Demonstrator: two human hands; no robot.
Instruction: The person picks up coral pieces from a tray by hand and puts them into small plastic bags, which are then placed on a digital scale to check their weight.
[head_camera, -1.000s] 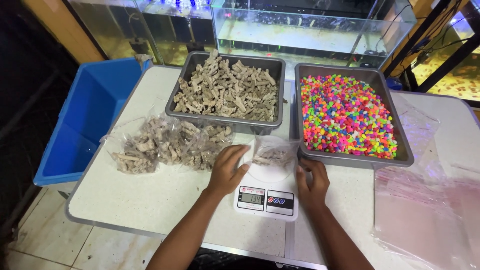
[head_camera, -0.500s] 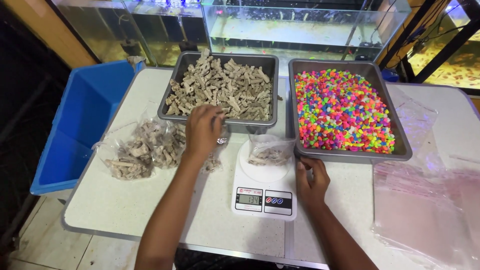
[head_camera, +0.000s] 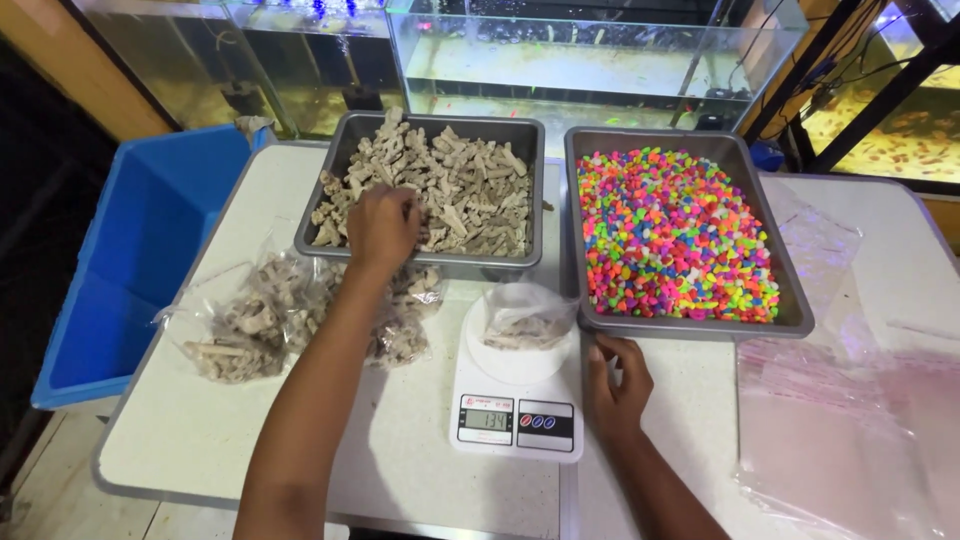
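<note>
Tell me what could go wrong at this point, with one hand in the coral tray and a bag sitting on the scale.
The open bag on the scale slumps toward the pebble tray and could tip, spilling pieces. The right hand rests beside the scale; a nudge might skew the reading. The left hand reaches over filled bags, so dropped coral pieces may land among them.

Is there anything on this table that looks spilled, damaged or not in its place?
Nothing stands out. The grey coral pieces and the coloured gravel stay inside their metal trays, and the small bag sits squarely on the scale. The filled bags lie in a loose heap.
</note>
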